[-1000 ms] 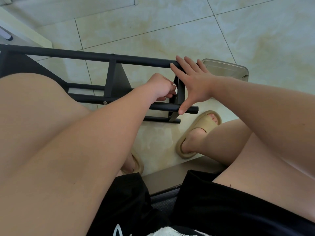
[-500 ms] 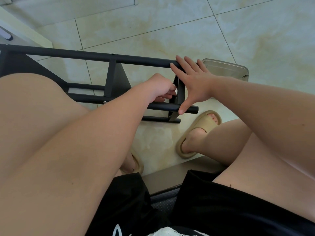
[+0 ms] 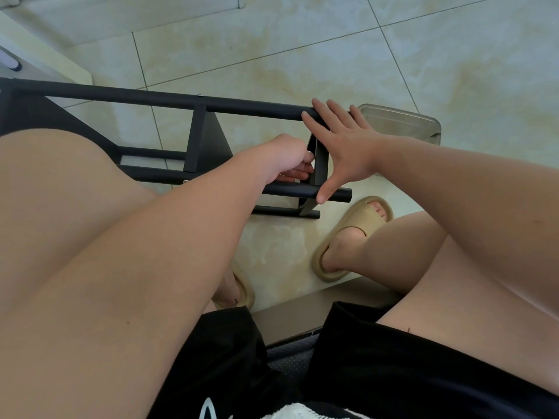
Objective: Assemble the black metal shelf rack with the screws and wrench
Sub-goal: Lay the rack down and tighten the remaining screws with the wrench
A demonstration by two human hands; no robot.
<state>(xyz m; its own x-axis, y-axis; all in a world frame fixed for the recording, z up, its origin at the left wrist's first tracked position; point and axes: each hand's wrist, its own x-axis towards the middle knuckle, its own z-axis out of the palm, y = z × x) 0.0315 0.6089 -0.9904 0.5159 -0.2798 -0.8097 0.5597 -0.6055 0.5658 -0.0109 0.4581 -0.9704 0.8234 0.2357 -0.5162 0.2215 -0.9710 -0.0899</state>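
Observation:
The black metal shelf rack (image 3: 157, 99) lies on its side across my lap and the tiled floor, its tubes running left to right. My right hand (image 3: 344, 149) is spread flat against the rack's end crosspiece, fingertips on the upper tube and thumb on the lower tube. My left hand (image 3: 287, 157) is curled into a fist just left of that crosspiece, fingers pinched at the joint. Whatever it pinches is hidden; no screw or wrench shows there. A small screw head (image 3: 199, 95) sits on the upper tube.
A shallow metal tray (image 3: 402, 122) lies on the floor behind my right hand. My feet in tan slippers (image 3: 357, 234) rest on the pale tiles. The edge of a seat (image 3: 302, 316) shows between my legs. White furniture (image 3: 45, 60) stands at far left.

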